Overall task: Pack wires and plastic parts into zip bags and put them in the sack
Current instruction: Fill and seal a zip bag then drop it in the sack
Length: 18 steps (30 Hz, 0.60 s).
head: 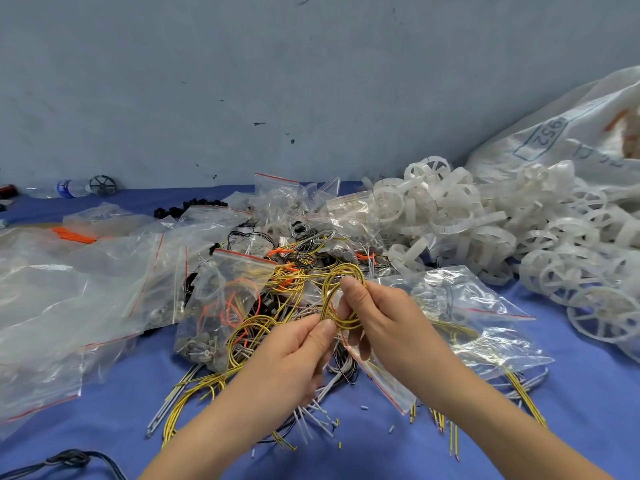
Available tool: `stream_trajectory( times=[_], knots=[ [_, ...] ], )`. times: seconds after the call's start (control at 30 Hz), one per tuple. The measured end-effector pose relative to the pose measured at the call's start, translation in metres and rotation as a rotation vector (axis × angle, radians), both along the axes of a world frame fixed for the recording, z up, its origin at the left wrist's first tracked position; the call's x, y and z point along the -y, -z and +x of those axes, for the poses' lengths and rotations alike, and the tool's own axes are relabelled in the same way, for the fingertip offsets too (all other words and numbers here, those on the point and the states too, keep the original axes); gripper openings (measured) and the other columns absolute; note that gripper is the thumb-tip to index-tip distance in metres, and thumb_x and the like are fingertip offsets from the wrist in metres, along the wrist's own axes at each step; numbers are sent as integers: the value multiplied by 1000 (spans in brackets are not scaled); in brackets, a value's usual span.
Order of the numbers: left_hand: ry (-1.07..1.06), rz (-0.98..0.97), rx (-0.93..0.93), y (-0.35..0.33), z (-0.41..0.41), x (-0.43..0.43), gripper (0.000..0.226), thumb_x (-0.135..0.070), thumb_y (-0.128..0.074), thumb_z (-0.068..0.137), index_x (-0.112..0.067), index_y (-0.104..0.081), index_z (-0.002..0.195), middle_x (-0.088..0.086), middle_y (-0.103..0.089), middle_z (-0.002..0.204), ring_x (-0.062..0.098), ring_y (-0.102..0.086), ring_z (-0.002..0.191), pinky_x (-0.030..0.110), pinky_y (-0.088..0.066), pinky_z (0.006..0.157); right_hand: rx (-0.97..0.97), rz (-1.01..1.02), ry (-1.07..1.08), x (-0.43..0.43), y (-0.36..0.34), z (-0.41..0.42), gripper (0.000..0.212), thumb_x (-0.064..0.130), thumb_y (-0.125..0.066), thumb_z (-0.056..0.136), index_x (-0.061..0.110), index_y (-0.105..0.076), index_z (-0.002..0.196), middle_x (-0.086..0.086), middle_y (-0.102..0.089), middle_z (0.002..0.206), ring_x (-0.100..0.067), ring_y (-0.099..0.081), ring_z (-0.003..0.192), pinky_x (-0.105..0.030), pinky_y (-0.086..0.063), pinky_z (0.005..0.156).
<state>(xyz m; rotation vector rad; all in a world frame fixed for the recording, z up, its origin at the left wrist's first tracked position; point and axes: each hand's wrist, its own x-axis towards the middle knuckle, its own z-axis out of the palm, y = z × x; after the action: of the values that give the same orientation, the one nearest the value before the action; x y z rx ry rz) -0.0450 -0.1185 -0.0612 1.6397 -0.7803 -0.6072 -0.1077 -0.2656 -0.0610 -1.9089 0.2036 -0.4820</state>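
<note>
A coil of yellow wires (333, 285) is held up over the pile in the middle of the blue table. My left hand (300, 348) pinches the coil's lower part between thumb and fingers. My right hand (375, 315) grips the coil's upper loop with curled fingers. Under my right hand lies a clear zip bag (460, 327) with yellow wires inside. A filled zip bag (225, 306) with orange wires and grey parts leans to the left. Loose yellow, grey and black wires (207, 386) lie spread below. White plastic wheels (502, 230) are heaped at the right, before the white sack (568, 133).
Several empty zip bags (69, 292) cover the left of the table. Orange parts (72, 235) and black parts (190, 206) lie further back. A water bottle (69, 188) lies by the grey wall. A dark cord (69, 460) lies at the front left.
</note>
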Motion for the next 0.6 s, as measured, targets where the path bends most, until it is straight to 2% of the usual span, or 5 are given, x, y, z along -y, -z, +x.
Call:
stream_trajectory(
  times=[0.17, 0.3, 0.4, 0.5, 0.6],
  knots=[
    [61, 139, 387, 2, 19, -17, 32, -52, -42, 94, -34, -61, 77, -9, -40, 55, 14, -41, 55, 35, -36, 58, -68, 1, -71, 15, -5, -4, 59, 69, -36, 89, 21, -62, 69, 2, -55, 55, -17, -57, 54, -30, -43, 49],
    [-1, 204, 380, 9, 25, -21, 32, -54, -36, 96, -44, -55, 72, -9, -53, 61, 18, -55, 66, 35, -40, 60, -75, -57, -15, 22, -8, -9, 54, 75, -36, 86, 27, -61, 82, 3, -64, 67, -12, -57, 53, -30, -42, 49],
    [-50, 288, 303, 13, 31, -25, 37, -43, -38, 101, -26, -55, 74, -9, -57, 63, 7, -46, 55, 27, -39, 56, -94, -345, 166, 36, -13, -18, 50, 82, -36, 81, 39, -54, 98, 14, -63, 83, -4, -60, 61, -29, -44, 56],
    [-57, 399, 272, 18, 32, -27, 38, -38, -38, 103, -19, -55, 74, -7, -51, 56, 8, -41, 52, 28, -36, 56, -282, -668, 168, 35, -9, -27, 62, 89, -41, 72, 46, -36, 116, 24, -48, 92, 1, -58, 78, -29, -45, 65],
    [-73, 516, 318, 22, 31, -26, 39, -39, -37, 103, -22, -56, 74, -8, -46, 56, 4, -38, 49, 28, -33, 57, -398, -863, 110, 25, 6, -26, 42, 66, -48, 85, 40, -37, 116, 21, -43, 94, -10, -58, 88, -32, -46, 69]
  ],
)
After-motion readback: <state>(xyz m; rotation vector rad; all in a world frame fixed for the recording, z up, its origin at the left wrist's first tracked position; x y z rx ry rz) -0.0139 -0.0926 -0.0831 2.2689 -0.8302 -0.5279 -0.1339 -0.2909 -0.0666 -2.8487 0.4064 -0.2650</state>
